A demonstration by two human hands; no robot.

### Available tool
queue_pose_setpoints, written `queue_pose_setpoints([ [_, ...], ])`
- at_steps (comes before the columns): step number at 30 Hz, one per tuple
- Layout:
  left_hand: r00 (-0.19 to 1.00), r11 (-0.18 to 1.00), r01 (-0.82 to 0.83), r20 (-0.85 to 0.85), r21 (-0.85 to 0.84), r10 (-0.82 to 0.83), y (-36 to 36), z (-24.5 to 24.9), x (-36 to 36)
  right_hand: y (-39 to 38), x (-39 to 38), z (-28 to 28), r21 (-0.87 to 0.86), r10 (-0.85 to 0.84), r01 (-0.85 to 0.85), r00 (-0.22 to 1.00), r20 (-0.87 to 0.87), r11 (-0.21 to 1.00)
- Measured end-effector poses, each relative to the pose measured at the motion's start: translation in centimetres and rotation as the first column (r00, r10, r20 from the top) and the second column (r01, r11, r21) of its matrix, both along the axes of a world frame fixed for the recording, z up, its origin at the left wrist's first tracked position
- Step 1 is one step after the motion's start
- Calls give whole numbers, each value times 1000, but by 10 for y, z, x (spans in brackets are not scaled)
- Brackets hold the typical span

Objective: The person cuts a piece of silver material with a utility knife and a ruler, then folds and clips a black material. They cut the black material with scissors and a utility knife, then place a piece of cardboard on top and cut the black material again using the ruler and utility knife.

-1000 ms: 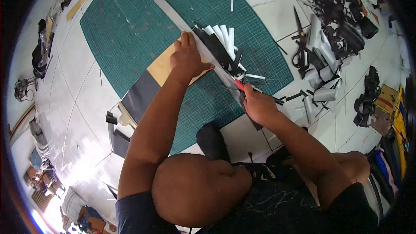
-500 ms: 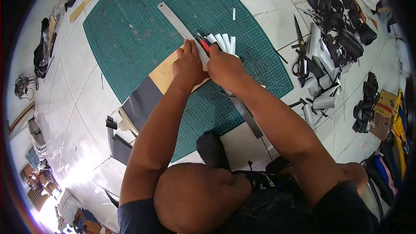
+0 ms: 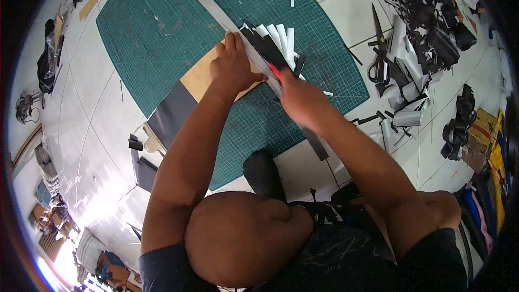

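My left hand lies with fingers stretched over a tan sheet and the edge of a long metal ruler, pressing down. The thumb points toward the right hand. In my right hand, closed, is a red cutter knife held against the ruler's right edge; its blade cannot be made out. Beside the ruler lie dark strips and fanned white strips. A black sheet adjoins the tan one at lower left.
Under the work is a green cutting mat on a tiled floor. To the right lie black scissors, a heap of black and white scraps and dark bundles. A dark-covered foot or knee is at the mat's near edge.
My right hand has slid down along the ruler toward my body with the cutter knife, uncovering more dark strips. My left hand stays on the ruler; the whole view shifts slightly.
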State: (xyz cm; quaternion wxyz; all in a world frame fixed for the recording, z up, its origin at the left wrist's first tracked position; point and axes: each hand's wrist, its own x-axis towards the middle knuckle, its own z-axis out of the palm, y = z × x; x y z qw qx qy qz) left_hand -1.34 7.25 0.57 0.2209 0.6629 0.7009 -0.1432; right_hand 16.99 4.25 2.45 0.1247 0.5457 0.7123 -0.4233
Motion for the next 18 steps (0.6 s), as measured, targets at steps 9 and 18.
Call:
queue_pose_setpoints([
  [9,1000,1000,5,11,-25,-5,2,3,-1,-56,60,4,73,88,-94,993,78,993],
  [18,998,999,28,-63,26,-26,-1,-5,-1,39,-40,-5,162,-64,70,997,-47,984],
])
